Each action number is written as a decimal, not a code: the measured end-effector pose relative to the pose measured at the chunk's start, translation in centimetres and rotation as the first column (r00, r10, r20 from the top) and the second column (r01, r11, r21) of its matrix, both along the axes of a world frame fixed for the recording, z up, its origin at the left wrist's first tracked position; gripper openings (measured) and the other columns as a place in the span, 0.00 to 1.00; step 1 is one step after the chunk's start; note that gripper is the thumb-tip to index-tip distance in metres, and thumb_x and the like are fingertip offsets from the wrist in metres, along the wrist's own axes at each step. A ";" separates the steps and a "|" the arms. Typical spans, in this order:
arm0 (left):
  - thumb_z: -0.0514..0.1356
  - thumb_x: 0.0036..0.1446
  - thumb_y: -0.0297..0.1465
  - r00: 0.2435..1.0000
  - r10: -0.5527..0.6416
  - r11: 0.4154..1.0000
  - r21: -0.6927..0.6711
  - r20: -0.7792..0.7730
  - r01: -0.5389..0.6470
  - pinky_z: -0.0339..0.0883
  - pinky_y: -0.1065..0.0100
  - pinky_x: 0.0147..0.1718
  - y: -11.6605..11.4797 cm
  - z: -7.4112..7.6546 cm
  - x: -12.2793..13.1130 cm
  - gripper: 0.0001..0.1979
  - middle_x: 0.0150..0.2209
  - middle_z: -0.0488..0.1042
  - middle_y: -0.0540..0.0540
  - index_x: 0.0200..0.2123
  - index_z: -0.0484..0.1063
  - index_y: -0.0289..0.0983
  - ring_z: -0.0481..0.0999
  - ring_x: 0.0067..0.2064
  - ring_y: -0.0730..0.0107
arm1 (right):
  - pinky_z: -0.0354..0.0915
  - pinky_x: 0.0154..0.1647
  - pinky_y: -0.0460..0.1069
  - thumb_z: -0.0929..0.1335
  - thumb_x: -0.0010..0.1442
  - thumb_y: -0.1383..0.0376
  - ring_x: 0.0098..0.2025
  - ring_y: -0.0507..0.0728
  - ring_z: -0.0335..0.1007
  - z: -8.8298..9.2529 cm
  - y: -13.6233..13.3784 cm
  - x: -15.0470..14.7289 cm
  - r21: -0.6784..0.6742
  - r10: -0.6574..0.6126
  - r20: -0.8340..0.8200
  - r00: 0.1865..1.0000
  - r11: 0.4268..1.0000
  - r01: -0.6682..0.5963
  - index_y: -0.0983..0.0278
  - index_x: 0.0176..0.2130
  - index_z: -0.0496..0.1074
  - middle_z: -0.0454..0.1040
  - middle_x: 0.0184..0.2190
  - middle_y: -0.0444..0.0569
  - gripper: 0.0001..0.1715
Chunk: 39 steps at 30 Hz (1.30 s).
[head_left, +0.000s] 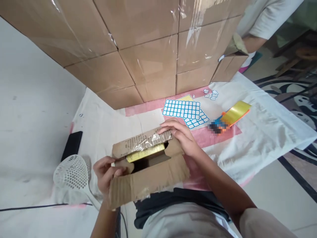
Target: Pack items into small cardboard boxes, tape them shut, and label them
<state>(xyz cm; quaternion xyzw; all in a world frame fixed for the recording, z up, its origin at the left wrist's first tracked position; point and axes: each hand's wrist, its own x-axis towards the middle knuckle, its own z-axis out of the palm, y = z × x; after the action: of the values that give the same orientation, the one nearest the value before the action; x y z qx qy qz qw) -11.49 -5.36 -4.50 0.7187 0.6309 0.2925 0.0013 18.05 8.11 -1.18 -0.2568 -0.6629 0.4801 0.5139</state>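
Observation:
A small cardboard box (151, 180) is held in front of my body, its worn top flaps parted. Through the gap a yellow strip or sheet (146, 152) shows inside; the rest of the interior is dark. My left hand (107, 172) grips the left end of the box, fingers curled at a flap. With its fingers over the far flap, my right hand (180, 135) holds the far right corner. Clear, crinkled tape (143, 141) covers part of that flap. Sheets of blue-bordered labels (181, 109) lie beyond my right hand.
Taped cardboard cartons (151, 66) are stacked at the back. A tape dispenser (235, 114) lies at right, near loose labels (213, 95). At left are a white slotted skimmer (73, 173) and a flat black object (71, 145). Another person's arm (255, 43) reaches an open carton (229, 66).

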 end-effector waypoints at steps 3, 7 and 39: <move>0.63 0.57 0.33 0.951 0.088 0.866 0.448 0.297 -0.221 0.72 0.54 0.42 1.9 0.1 3.4 0.12 0.39 0.61 0.48 0.28 0.60 0.41 0.70 0.40 0.64 | 0.61 0.61 0.60 0.60 0.71 0.58 0.50 0.59 0.74 -0.3 0.3 -0.2 -0.076 -0.024 -0.051 0.998 0.997 0.020 0.59 0.48 0.75 0.82 0.39 0.46 0.17; 0.58 0.61 0.41 0.857 -0.101 0.818 0.533 0.504 -0.217 0.72 0.55 0.41 2.6 0.5 4.9 0.10 0.40 0.71 0.46 0.36 0.68 0.41 0.75 0.39 0.62 | 0.62 0.60 0.57 0.60 0.72 0.55 0.47 0.59 0.75 -0.5 0.6 -0.2 -0.136 -0.052 -0.111 0.992 0.990 0.037 0.59 0.45 0.75 0.83 0.38 0.46 0.18; 0.55 0.57 0.21 0.982 -0.075 0.939 0.320 -0.174 0.128 0.61 0.53 0.55 1.2 1.9 13.6 0.23 0.55 0.79 0.46 0.55 0.73 0.42 0.77 0.54 0.54 | 0.68 0.58 0.54 0.63 0.62 0.59 0.58 0.57 0.67 -5.8 1.3 13.1 -0.369 -0.973 -0.175 0.151 0.207 0.906 0.58 0.49 0.60 0.67 0.52 0.52 0.15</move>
<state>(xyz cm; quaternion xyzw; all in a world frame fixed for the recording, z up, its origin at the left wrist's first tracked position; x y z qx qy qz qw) 2.10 -4.13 -2.65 0.7615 0.5331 0.3350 -0.1541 31.11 9.44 -7.03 -0.5614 -0.1997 0.1482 0.7893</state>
